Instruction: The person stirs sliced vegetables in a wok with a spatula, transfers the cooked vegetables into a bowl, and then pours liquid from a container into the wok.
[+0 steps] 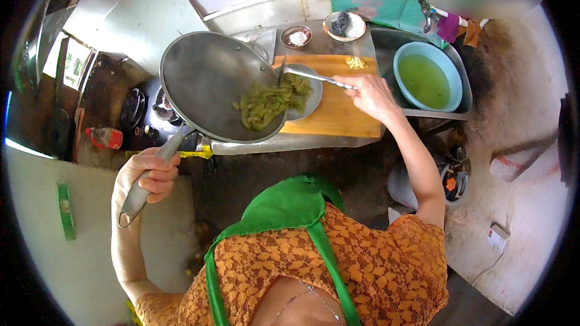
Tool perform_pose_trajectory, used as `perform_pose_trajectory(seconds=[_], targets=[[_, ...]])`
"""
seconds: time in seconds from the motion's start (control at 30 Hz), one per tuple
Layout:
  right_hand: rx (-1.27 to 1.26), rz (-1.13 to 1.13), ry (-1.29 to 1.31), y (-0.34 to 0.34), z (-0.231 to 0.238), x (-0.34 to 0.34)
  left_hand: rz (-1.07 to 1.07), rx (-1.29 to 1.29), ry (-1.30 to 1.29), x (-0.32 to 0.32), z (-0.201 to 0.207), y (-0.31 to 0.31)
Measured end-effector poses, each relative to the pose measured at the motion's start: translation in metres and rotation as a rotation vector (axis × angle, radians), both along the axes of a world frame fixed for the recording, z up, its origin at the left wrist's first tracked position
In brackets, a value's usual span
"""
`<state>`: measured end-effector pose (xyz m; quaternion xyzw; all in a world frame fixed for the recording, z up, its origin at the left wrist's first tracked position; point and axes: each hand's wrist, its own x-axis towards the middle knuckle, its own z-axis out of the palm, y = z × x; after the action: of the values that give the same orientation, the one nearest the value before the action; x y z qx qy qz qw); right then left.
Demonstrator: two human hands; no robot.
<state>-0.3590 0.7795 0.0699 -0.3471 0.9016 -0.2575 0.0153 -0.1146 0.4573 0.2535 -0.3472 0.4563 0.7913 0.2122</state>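
Note:
My left hand point(151, 175) grips the long metal handle of a grey wok point(205, 75), which is tilted toward the right. Cooked green vegetables point(269, 101) lie at the wok's lower right lip and spill onto a metal plate point(314, 99). That plate sits on a wooden cutting board point(338, 115). My right hand point(371, 96) holds a metal spatula point(308, 74) whose blade rests at the wok's rim above the greens.
A gas stove point(148, 111) stands under the wok at the left. Two small bowls point(296, 36) point(344, 25) sit behind the board. A blue basin of greenish water point(426, 75) fills the sink point(386, 45) at the right. Chopped yellow bits point(356, 62) lie on the board.

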Motion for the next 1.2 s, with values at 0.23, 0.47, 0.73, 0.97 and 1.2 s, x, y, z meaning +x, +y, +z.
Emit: perform_pose_trajectory(seconds=[0.23,0.47,0.73,0.97,1.2], targets=[[-0.345,0.175,-0.394,-0.004,0.005,-0.007,-0.028,-0.020,0.027,0.002,0.006,0.004],[-0.223,0.314,-0.553,-0.025,-0.022,-0.013,-0.054,-0.061,0.004,-0.001,0.009,0.006],[-0.188,0.213,-0.412,0.002,-0.023,-0.016,-0.073,-0.084,-0.004,-0.008,0.010,0.009],[-0.207,0.103,-0.409,0.021,-0.018,-0.013,-0.104,-0.108,-0.038,-0.008,0.010,0.008],[-0.256,0.087,-0.350,0.041,-0.027,-0.033,-0.098,-0.187,-0.082,-0.011,0.017,0.012]])
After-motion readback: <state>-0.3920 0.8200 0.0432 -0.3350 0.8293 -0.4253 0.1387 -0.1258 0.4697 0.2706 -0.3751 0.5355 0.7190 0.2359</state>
